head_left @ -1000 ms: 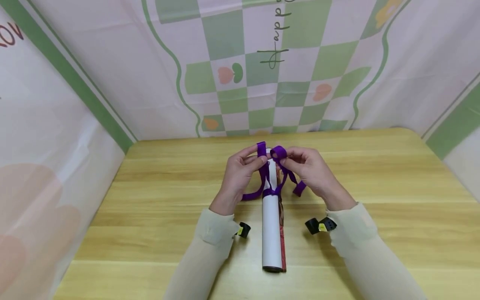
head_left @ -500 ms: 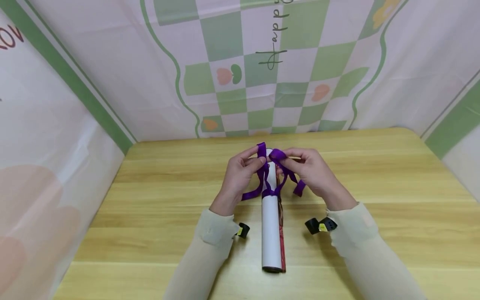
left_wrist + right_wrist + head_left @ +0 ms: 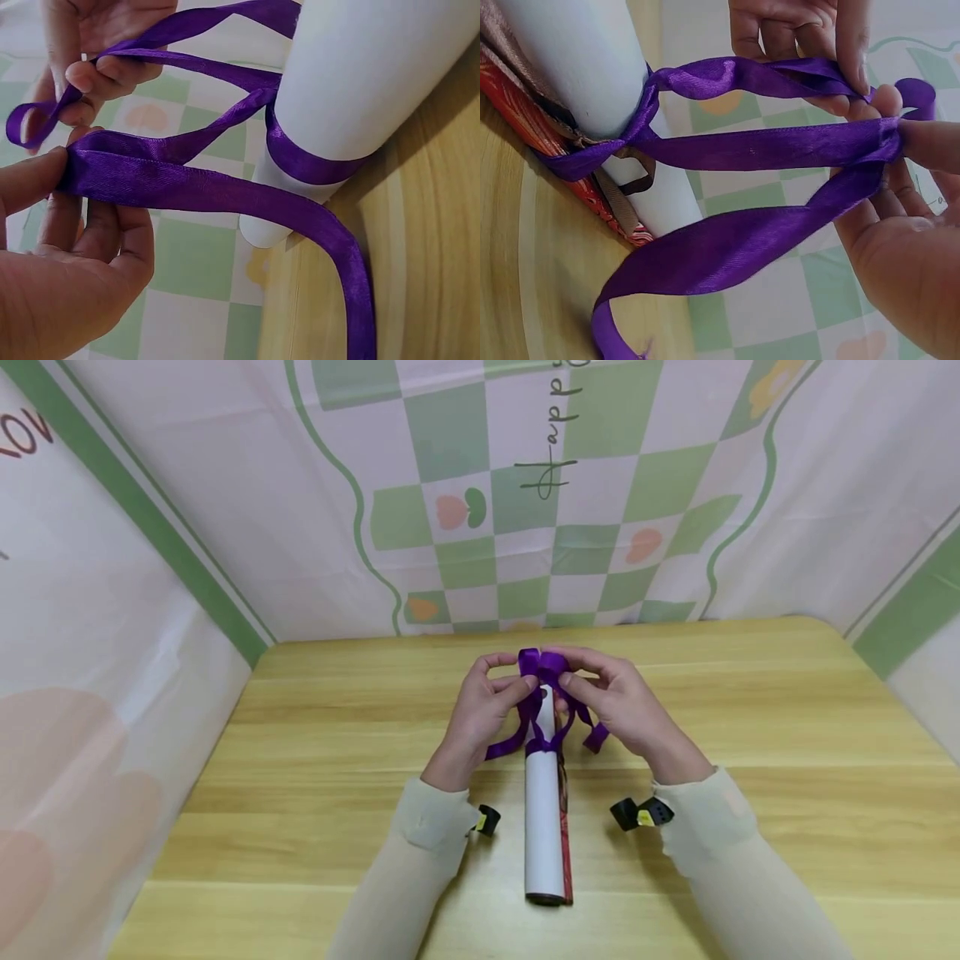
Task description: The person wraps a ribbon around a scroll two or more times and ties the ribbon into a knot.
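Note:
A white roll [image 3: 543, 827] with a red patterned edge lies lengthwise on the table. Purple ribbon [image 3: 315, 166] is wrapped around its middle and crossed in a knot. Above the roll's far end, my left hand [image 3: 480, 714] pinches one folded loop of the ribbon between thumb and fingers. Just to the right, my right hand [image 3: 626, 702] pinches a second loop. The two loops stand close together in the head view. One loose tail hangs from each side; in the right wrist view the right tail ends in a frayed tip.
The wooden table [image 3: 337, 710] spreads out on both sides of the roll. A hanging cloth [image 3: 517, 560] with green checks stands behind its far edge, and another cloth [image 3: 97, 693] hangs at the left. Each wrist wears a small black camera [image 3: 641, 812].
Both hands have drawn slightly closer, bringing the two ribbon loops together. My right index finger has straightened over its loop. The roll stays in place.

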The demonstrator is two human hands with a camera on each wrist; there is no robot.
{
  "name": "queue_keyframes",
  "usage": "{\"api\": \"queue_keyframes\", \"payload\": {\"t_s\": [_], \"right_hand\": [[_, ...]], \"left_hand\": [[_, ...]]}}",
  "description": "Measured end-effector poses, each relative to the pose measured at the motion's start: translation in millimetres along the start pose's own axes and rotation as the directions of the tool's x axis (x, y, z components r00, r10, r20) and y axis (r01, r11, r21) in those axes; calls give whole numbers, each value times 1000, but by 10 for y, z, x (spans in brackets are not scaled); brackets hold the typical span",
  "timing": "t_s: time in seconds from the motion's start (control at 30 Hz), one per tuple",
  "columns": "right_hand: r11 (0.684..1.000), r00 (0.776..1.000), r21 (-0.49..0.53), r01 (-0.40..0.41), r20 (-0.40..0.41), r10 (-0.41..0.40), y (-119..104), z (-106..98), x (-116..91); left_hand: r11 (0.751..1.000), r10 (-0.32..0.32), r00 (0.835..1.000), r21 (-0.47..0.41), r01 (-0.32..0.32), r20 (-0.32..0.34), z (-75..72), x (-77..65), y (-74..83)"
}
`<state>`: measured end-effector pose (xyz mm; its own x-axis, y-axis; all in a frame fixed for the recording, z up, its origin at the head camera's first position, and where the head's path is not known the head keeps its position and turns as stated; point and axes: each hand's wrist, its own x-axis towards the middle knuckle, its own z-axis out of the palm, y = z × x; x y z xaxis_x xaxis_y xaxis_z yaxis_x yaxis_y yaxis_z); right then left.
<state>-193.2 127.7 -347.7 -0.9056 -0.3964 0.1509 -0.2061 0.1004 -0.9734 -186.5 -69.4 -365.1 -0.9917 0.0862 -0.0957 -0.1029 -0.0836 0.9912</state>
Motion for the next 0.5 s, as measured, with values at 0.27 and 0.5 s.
{"api": "queue_keyframes", "payload": {"t_s": [0.27, 0.5], "right_hand": [[999, 998, 24, -31, -49, 32, 4, 33, 7], [997, 999, -73, -26, -26, 24, -38, 54, -15]], "left_hand": [[1000, 17, 1000, 11, -18, 7, -4, -13, -12], [998, 67, 998, 6, -67, 7, 13, -10, -20]]}}
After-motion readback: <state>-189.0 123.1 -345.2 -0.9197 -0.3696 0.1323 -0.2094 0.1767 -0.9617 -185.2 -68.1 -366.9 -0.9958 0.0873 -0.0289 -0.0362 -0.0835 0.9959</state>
